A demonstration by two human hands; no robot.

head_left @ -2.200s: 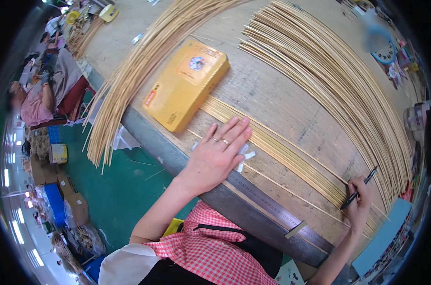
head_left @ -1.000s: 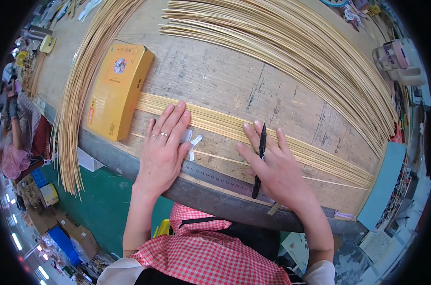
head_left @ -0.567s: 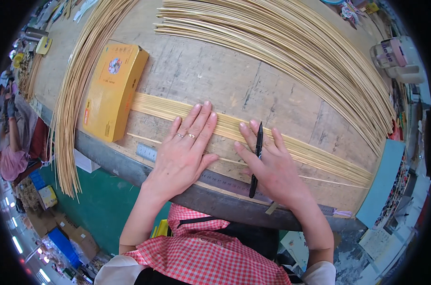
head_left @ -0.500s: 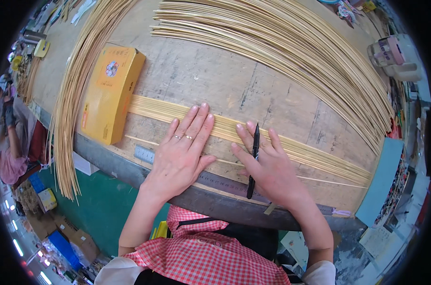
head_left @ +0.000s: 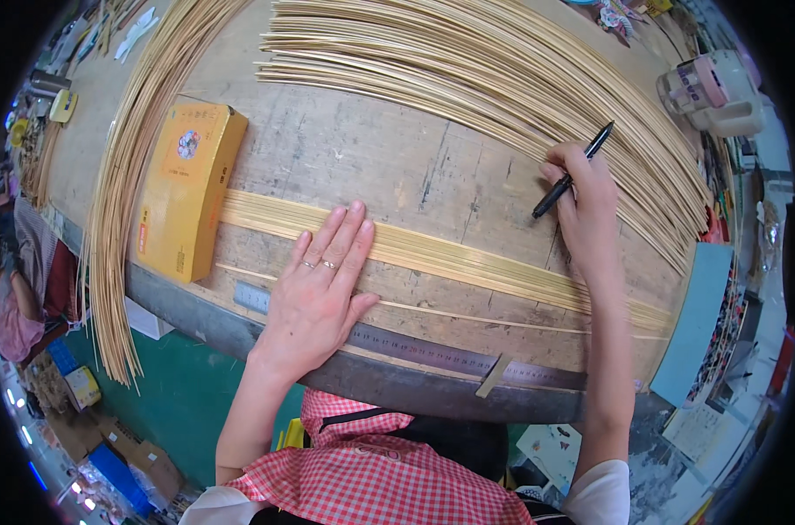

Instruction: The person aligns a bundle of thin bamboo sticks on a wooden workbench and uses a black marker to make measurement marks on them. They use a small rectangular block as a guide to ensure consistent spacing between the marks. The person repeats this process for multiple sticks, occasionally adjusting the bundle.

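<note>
My left hand (head_left: 314, 289) lies flat, fingers stretched and rings on two of them, across a row of thin straw-coloured strips (head_left: 450, 261) laid side by side. A yellow box (head_left: 183, 192) covers the row's left end. My right hand (head_left: 587, 206) is at the near edge of a large sheaf of loose thin sticks (head_left: 415, 52), its fingers bent down. A black marker pen (head_left: 601, 140) is tucked slantwise in that hand. Whether the fingertips also pinch a stick is hidden. One single strip (head_left: 467, 315) lies apart, nearer me than the row.
A metal ruler (head_left: 424, 350) runs along the table's near edge, with a short flat piece (head_left: 492, 376) across it. Another stick bundle (head_left: 122, 201) hangs over the edge at left. At right stand a blue-green board (head_left: 695, 306) and a plastic jar (head_left: 693, 85).
My right hand has left the row of strips and moved away from me and right, to the sheaf, carrying the marker pen. My left hand stays flat on the row.
</note>
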